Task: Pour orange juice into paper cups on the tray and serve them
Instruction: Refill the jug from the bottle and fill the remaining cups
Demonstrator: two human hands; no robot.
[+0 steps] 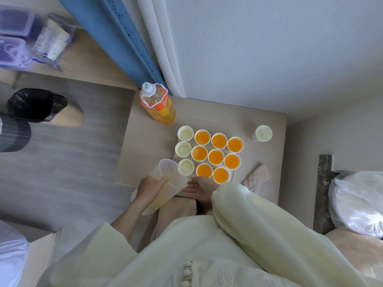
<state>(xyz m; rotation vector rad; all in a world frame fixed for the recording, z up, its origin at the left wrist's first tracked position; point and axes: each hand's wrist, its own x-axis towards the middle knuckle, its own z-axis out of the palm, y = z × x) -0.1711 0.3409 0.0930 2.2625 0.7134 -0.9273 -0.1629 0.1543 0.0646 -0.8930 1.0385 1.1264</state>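
On the small table a white tray (235,173) carries several paper cups filled with orange juice (215,156) and three empty cups (183,149) in its left column. My left hand (149,188) grips a clear plastic pitcher (165,183) with a little juice at its bottom, tilted with its spout at the nearest empty cup (186,167). My right hand (200,187) lies palm up with straight fingers beside the pitcher, at the tray's near edge. A large orange juice bottle (158,104) stands at the table's far left corner.
One more empty paper cup (262,133) stands on the table right of the tray, and a crumpled tissue (257,177) lies near the front right. A bin with a black bag (36,104) is on the floor at left. The wall and curtain are behind the table.
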